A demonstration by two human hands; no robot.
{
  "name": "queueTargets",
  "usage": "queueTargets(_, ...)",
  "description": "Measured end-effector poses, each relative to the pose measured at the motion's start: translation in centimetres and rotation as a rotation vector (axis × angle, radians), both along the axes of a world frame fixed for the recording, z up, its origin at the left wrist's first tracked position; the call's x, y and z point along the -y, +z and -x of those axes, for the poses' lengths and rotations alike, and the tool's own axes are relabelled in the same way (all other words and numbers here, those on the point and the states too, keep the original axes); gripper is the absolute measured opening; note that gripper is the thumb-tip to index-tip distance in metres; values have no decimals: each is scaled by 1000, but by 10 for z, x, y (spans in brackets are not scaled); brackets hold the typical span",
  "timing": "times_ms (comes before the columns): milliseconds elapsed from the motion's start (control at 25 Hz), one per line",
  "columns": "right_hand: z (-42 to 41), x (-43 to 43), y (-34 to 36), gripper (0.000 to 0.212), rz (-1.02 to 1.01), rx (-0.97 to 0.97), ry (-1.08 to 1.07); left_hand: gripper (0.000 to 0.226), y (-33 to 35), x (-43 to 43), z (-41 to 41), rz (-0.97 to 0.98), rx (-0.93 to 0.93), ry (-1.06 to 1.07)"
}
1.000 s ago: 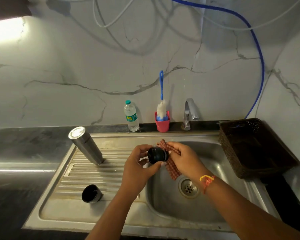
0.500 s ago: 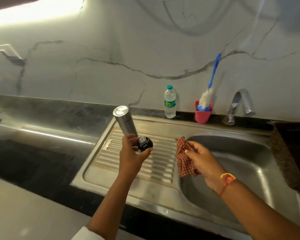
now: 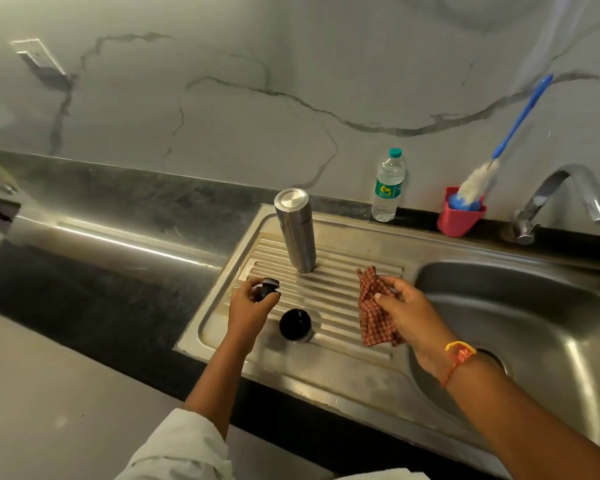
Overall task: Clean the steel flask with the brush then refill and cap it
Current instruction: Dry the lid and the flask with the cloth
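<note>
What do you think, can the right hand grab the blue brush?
Probably not yet: the right hand grips the checked cloth, and the brush stands in the red cup back by the wall. Nothing blocks the way.

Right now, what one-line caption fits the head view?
Left hand holds the black stopper, right hand grips a checked cloth; the steel flask stands on the drainboard.

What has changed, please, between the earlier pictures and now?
The hands parted. The left hand carried the black stopper leftward from above the basin to over the drainboard, still pinching it. The right hand drew the checked cloth off the stopper and still grips it. The steel flask, cup lid, bottle brush in its red holder and water bottle stayed put.
</note>
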State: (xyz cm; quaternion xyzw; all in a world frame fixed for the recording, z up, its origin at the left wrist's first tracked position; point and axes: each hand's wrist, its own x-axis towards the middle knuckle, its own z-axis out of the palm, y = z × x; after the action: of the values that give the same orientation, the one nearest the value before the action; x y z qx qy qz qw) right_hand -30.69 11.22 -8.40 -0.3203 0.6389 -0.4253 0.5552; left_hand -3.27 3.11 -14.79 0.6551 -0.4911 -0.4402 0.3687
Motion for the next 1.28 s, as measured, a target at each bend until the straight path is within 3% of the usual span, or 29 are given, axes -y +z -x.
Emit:
queueTargets(280,-15,6,-11,32,-32,23,-31,59,-28,5,-9,-2,114,-99)
queueTargets(440,-17,10,-15,33,-29,12,-52,47,-41,7,-11,61,260,-152)
queueTargets(560,-18,11,-16,32,-30,16,-48,52,-43,8,-10,62,280,-175)
queueTargets(800,-24,17,-20,37,-37,86,-44,91,-39,6,-16,-26,211,-232)
queueTargets(1120,-26,27,-17,32,-71,134,-48,88,16,25,12,272,296,-184)
queueTargets(1280,-24,28,-14,20,-53,153,-91,104,49,59,62,243,185,-145)
